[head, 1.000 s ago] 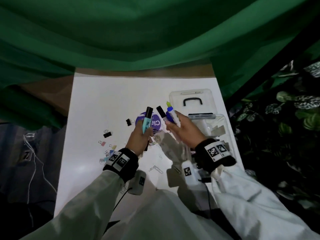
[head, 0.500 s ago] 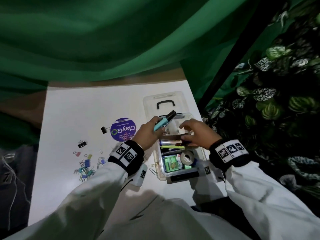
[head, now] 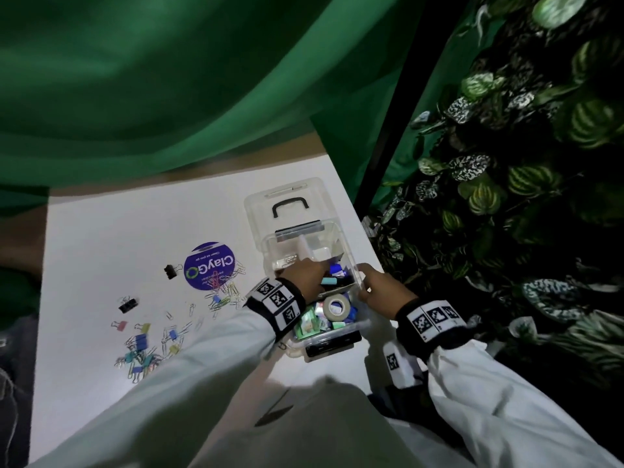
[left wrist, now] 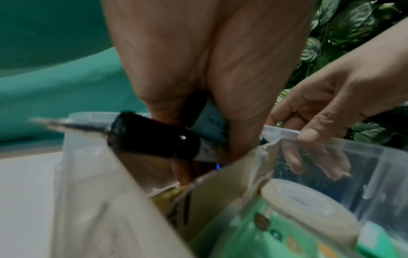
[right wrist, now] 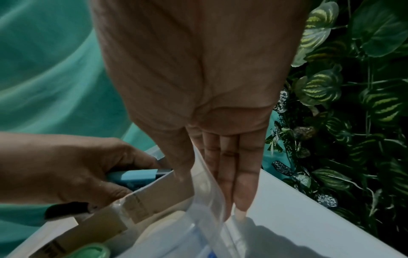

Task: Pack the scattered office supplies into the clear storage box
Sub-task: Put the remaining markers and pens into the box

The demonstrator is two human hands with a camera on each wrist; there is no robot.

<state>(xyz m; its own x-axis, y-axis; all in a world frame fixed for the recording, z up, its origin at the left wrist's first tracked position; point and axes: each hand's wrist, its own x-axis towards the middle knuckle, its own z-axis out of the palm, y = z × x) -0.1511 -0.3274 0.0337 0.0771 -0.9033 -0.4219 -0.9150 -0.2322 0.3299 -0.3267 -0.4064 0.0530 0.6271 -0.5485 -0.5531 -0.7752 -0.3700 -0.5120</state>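
The clear storage box point(head: 351, 261) stands at the table's right edge, its lid point(head: 287, 192) lying flat behind it. My left hand point(head: 305, 273) reaches into the box's middle compartment and grips a teal marker point(head: 329, 281) with a black cap point(left wrist: 150, 137); other pens lie below it. My right hand point(head: 374, 288) holds the box's right wall point(right wrist: 205, 176), thumb inside and fingers point(right wrist: 234, 174) down the outside. A tape roll point(head: 335, 307) and green packs point(head: 309, 324) fill the near compartment behind a cardboard divider point(left wrist: 220, 183).
Coloured binder clips point(head: 141, 342) and paper clips point(head: 226, 292) lie scattered on the white table point(head: 135, 231) left of the box. Two black binder clips point(head: 170, 271) sit near a purple ClayGo disc point(head: 209, 266). Green cloth hangs behind; leafy plants crowd the right.
Both hands went from holding markers above the table to the box. The right hand let its markers go and took the box's wall; the left lowered the teal marker inside.
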